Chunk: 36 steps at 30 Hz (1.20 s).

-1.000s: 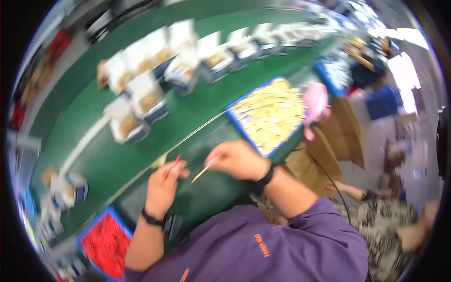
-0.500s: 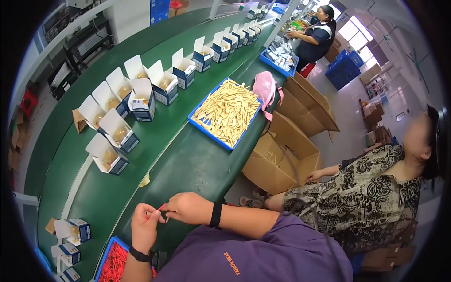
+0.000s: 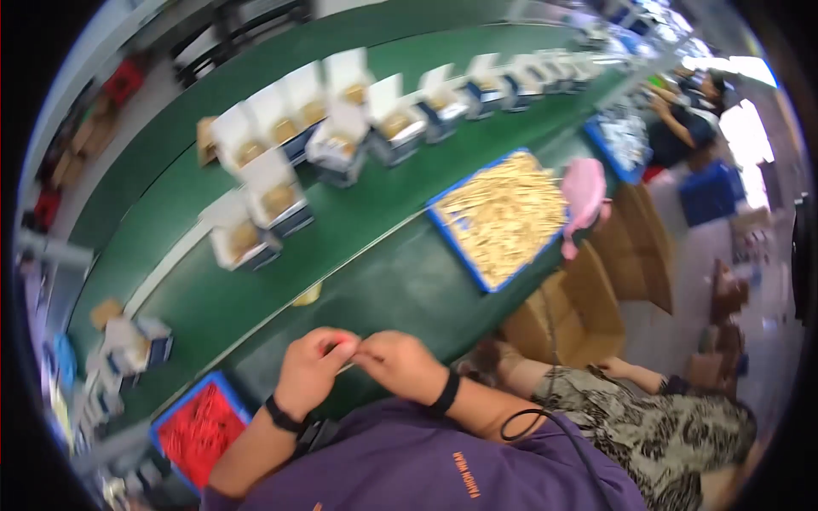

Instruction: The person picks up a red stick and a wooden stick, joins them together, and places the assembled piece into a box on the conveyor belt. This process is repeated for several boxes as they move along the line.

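Observation:
Over the near edge of the green belt, my two hands meet fingertip to fingertip. My left hand [image 3: 308,370] is closed on a small red piece [image 3: 335,345], partly hidden by the fingers. My right hand [image 3: 402,364] is pinched, and the tip of a thin pale wooden stick [image 3: 345,369] shows at its fingertips; blur hides the details. Beside my left forearm lies a blue-rimmed tray of red pieces [image 3: 204,430]. Farther off to the right, a blue tray [image 3: 467,253] is heaped with pale wooden sticks [image 3: 503,213].
Open white-and-blue boxes [image 3: 277,200] with round amber items inside line the green belt [image 3: 375,272]. A pink bag [image 3: 584,192] hangs by the stick tray. Cardboard cartons [image 3: 588,319] and a seated person in patterned clothes [image 3: 630,417] are at right; another person [image 3: 682,128] works farther back.
The view has swung left, so the belt and trays appear shifted right and the red tray shows more fully. My hands stay together, fingertips meeting.

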Motion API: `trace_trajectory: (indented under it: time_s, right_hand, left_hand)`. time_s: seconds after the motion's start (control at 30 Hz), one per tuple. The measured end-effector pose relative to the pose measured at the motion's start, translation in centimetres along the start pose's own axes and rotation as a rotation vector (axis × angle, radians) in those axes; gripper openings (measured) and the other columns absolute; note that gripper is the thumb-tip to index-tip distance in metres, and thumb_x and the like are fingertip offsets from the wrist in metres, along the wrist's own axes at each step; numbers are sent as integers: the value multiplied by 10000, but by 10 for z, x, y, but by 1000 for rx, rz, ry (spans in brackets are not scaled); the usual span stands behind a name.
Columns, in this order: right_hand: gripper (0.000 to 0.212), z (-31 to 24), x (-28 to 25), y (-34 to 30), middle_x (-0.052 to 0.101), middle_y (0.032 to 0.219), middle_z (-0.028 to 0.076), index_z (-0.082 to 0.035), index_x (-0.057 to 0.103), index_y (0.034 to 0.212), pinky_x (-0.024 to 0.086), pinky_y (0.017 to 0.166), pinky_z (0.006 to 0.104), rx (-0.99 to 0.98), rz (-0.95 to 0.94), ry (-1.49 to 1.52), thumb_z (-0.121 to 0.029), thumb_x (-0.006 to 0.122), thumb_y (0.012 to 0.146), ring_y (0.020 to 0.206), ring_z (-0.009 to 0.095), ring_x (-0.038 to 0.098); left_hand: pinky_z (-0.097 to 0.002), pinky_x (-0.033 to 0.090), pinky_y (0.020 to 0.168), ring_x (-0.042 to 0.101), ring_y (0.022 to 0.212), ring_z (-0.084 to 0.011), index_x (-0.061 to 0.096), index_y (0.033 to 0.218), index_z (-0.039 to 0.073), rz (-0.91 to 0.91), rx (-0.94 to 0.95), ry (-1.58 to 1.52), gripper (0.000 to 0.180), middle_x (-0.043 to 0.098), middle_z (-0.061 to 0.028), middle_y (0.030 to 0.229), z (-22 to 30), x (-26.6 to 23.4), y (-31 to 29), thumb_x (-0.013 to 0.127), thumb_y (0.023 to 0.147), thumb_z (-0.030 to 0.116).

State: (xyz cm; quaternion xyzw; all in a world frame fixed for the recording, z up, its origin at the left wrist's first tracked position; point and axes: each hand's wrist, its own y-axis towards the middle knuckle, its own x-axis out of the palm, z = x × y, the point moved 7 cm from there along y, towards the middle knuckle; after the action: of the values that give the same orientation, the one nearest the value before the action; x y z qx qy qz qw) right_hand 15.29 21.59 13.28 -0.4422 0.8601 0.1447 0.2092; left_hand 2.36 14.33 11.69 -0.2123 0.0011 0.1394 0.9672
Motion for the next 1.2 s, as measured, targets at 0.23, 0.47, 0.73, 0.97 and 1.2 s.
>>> trace_trajectory:
  time_s: [0.23,0.47,0.73,0.97,1.2]
  right_hand:
    - [166,35,-1,10,653,786,66,-29,687,1044,506,653,282,456,-133,335,-120,684,905,676,131,611]
    - [211,67,8,38,659,828,1,15,664,1117,493,679,229,598,-189,769,-107,658,945,704,64,576]
    - [211,73,13,78,698,920,26,9,663,1142,512,751,229,491,-275,678,-107,637,967,807,76,624]
    - [229,60,10,114,695,958,31,2,661,1140,513,781,255,371,-289,570,-136,657,958,873,90,625]
    - [209,20,-63,283,684,908,130,-37,683,985,488,849,438,-194,292,-663,-152,722,815,925,322,615]
  left_hand:
    - [-279,478,743,602,784,-124,641,959,19,30,-84,97,188,661,-59,821,-13,6,-3,523,1012,156]
    - [-310,470,655,580,671,-159,636,966,19,-9,-89,109,221,669,-45,783,-20,7,23,514,1019,196]
    - [-286,451,632,549,657,-122,665,1034,18,2,-100,37,228,613,-27,735,-21,-13,39,519,1023,192]
    - [-230,419,588,491,622,-69,658,1046,2,16,-133,-115,238,556,19,729,-24,-30,48,516,1029,193]
    - [-178,294,478,365,530,-17,648,1044,29,185,-286,-403,222,531,34,720,-33,-61,35,522,1029,211]
